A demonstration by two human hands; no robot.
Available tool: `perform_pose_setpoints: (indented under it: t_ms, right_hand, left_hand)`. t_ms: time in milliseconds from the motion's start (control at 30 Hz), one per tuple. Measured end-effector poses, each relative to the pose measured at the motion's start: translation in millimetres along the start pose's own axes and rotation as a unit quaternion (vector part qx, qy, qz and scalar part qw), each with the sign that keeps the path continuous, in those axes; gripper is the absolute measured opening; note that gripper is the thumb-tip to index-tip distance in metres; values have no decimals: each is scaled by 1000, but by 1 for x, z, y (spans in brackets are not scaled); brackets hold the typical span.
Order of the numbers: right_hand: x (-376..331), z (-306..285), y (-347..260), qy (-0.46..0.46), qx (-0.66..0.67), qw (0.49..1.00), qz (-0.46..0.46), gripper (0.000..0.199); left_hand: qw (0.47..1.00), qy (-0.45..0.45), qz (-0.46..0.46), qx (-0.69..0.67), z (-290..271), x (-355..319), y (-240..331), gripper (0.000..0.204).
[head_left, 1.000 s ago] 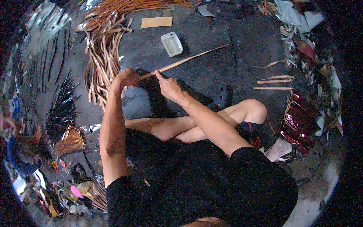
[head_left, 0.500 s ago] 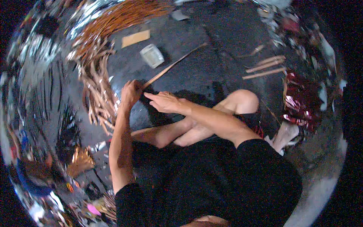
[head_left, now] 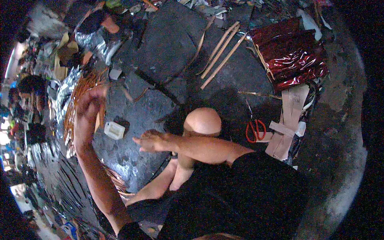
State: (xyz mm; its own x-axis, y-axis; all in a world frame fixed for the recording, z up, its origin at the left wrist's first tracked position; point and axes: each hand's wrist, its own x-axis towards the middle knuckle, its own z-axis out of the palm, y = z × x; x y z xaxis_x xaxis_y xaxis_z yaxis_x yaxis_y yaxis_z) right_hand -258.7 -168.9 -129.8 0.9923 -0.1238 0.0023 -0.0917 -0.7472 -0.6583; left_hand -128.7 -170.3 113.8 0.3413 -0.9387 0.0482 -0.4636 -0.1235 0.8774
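My left hand (head_left: 91,103) is stretched far out over a bundle of thin orange-brown sticks (head_left: 82,84). It is smeared by motion, so its fingers and anything in them cannot be made out. My right hand (head_left: 151,141) hovers in front of my bent knee, fingertips a little apart, with nothing visible in them. Between the two hands a small whitish rectangular dish (head_left: 114,131) lies on the dark floor. A tan piece (head_left: 100,118) beside my left forearm is partly covered by it.
Pale strips (head_left: 222,50) lie ahead on the dark floor mat (head_left: 166,32). At right are shiny dark-red sheets (head_left: 298,56), red-handled scissors (head_left: 255,130) and flat pinkish-beige pieces (head_left: 286,132). Dark foil-like strips (head_left: 56,172) spread at left.
My view has turned, shifting the floor things in the picture. My left hand has moved away from my right, out to the bundle. The long thin strip once at my hands is no longer between them.
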Motion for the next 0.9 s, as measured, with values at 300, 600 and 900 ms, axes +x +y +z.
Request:
perform_pose_setpoints:
  t_ms: [300,600,900]
  right_hand:
    - [35,-18,1,24,105,993,54,59]
    - [27,-19,23,164,120,979,-4,32]
    - [30,-31,34,105,120,987,4,38]
  left_hand:
    - [955,-140,229,-124,135,246,106,23]
    - [924,-214,196,-249,307,273,4,27]
    - [978,-143,14,155,340,218,-150,32]
